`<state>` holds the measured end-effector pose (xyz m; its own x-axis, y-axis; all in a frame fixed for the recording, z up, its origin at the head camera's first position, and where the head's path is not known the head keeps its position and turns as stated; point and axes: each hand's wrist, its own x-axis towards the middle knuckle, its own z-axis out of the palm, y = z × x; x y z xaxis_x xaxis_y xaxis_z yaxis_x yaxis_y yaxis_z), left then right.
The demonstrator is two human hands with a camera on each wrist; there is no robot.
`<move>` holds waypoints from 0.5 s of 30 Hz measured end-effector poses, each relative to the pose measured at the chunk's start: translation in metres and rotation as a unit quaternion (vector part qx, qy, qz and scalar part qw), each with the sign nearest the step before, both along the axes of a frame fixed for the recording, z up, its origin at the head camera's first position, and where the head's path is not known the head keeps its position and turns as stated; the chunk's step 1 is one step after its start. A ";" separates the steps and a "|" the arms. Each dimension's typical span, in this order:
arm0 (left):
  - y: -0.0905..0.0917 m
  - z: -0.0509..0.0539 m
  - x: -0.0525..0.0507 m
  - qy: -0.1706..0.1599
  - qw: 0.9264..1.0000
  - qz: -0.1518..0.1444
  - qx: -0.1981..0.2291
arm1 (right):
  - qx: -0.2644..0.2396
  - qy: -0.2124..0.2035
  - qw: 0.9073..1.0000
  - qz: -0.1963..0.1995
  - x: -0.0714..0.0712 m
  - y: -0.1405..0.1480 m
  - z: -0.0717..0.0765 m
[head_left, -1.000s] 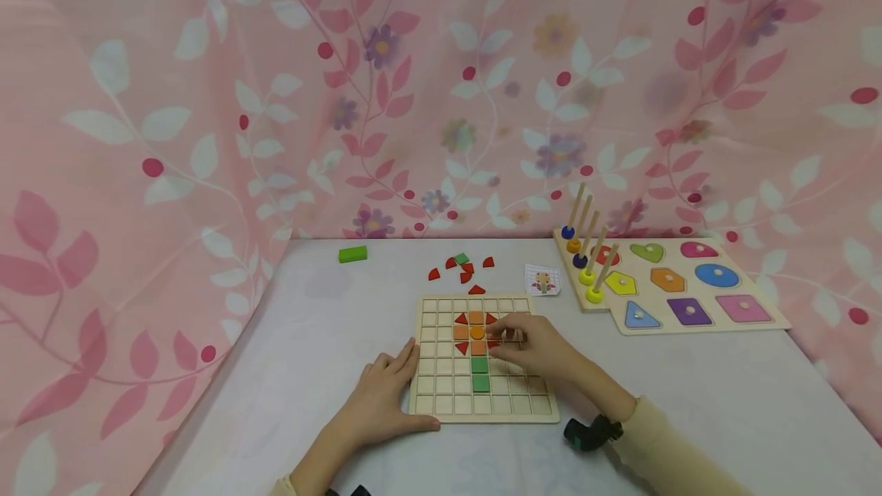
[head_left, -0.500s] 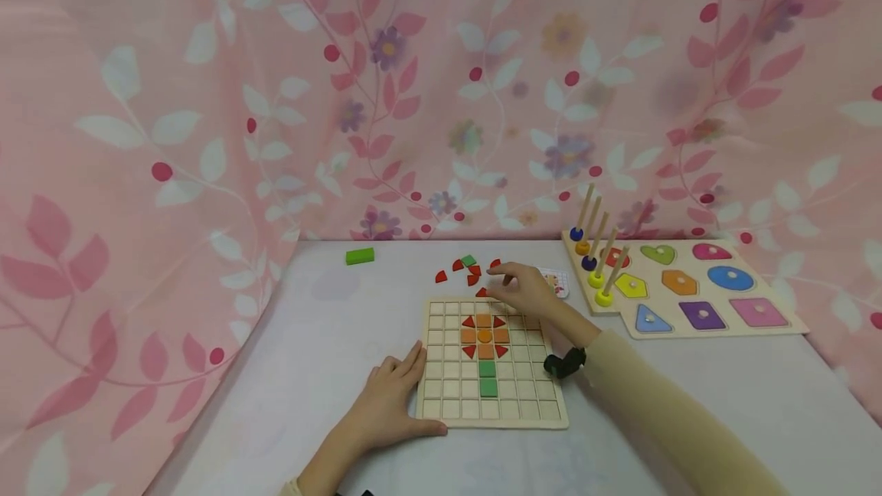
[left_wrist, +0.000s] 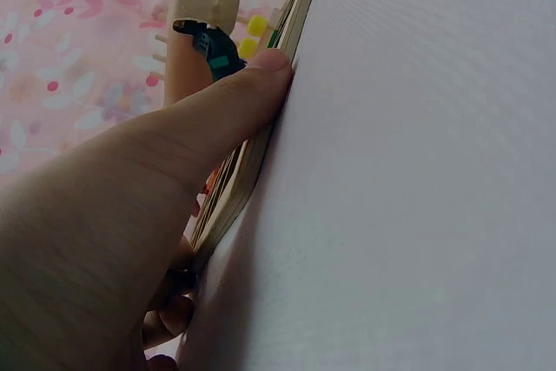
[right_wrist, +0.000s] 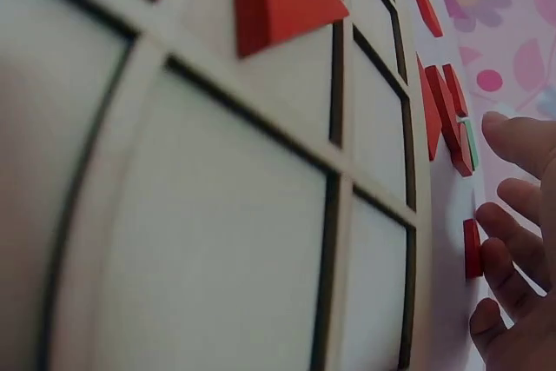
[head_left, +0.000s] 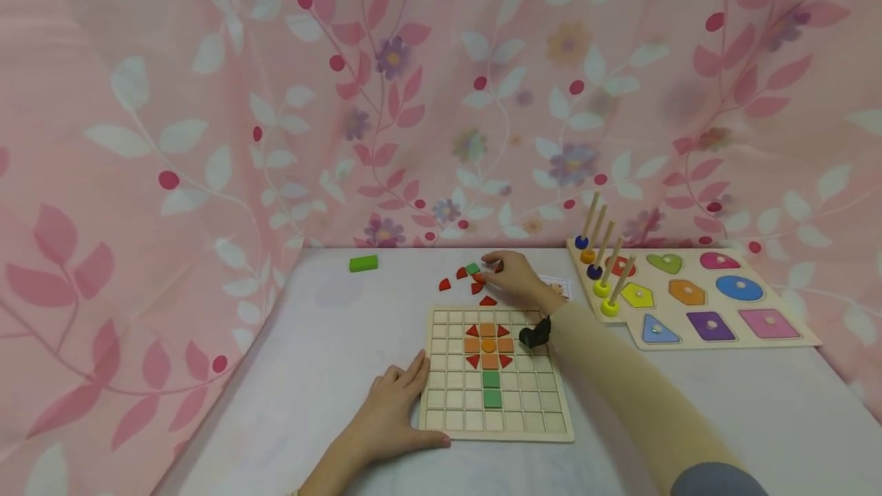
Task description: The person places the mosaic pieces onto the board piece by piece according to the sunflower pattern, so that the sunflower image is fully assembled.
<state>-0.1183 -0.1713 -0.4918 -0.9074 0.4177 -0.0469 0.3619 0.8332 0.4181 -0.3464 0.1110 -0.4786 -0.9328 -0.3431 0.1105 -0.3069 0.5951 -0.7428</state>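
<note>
Pink floral cloth (head_left: 441,121) hangs at twelve o'clock, behind the white counter (head_left: 310,373); a wooden shape board (head_left: 713,305) with pegs lies at two o'clock from the square grid board (head_left: 455,402), whose cells bear orange, red and green pieces. The two hands are well apart; the left hand (head_left: 393,419) rests spread at the grid board's seven-to-nine o'clock edge, its thumb along the near rim; the right hand (head_left: 517,280), thumb parted from loosely bent fingers, reaches beyond the far rim, though whether a fingertip touches anything cannot be told. Loose red pieces (head_left: 477,288) and a green tile (head_left: 472,269) lie just beside it, at nine o'clock from its palm and twelve from the grid board; the right hand is much the nearer; quarter-round, the red pieces show no clear long axis.
</note>
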 end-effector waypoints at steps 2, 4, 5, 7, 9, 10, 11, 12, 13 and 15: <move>0.000 0.000 0.000 -0.002 1.000 0.001 -0.001 | 0.004 -0.011 1.000 0.003 -0.003 -0.005 0.000; -0.001 0.000 0.000 -0.004 1.000 0.003 -0.002 | 0.011 -0.019 1.000 0.004 -0.007 -0.010 -0.001; -0.001 0.000 0.000 -0.004 1.000 0.004 -0.003 | 0.013 -0.023 1.000 0.004 -0.008 -0.011 -0.001; -0.001 -0.001 -0.001 -0.004 1.000 0.005 -0.005 | 0.016 -0.028 0.999 0.006 -0.012 -0.014 -0.001; -0.001 -0.001 -0.001 -0.004 1.000 0.006 -0.006 | 0.018 -0.030 0.999 0.011 -0.014 -0.015 0.000; -0.001 -0.001 -0.001 -0.003 1.000 0.006 -0.006 | 0.019 -0.031 0.999 0.014 -0.015 -0.015 0.000; 0.000 -0.002 -0.001 -0.002 1.000 0.005 -0.005 | 0.018 -0.030 0.999 0.018 -0.016 -0.015 0.000; 0.000 -0.002 -0.001 -0.001 1.000 0.005 -0.003 | 0.023 -0.027 0.999 0.023 -0.017 -0.015 0.000; 0.000 -0.002 0.000 0.000 1.000 0.005 0.000 | 0.028 -0.027 0.999 0.026 -0.018 -0.015 0.000; 0.000 -0.003 0.001 0.002 1.000 0.004 0.003 | 0.039 -0.023 0.998 0.032 -0.019 -0.015 -0.001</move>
<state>-0.1176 -0.1717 -0.4944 -0.9106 0.4113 -0.0401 0.3578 0.8334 0.4213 -0.3652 0.0964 -0.4800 -0.9122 -0.4080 0.0381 -0.3125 0.6324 -0.7088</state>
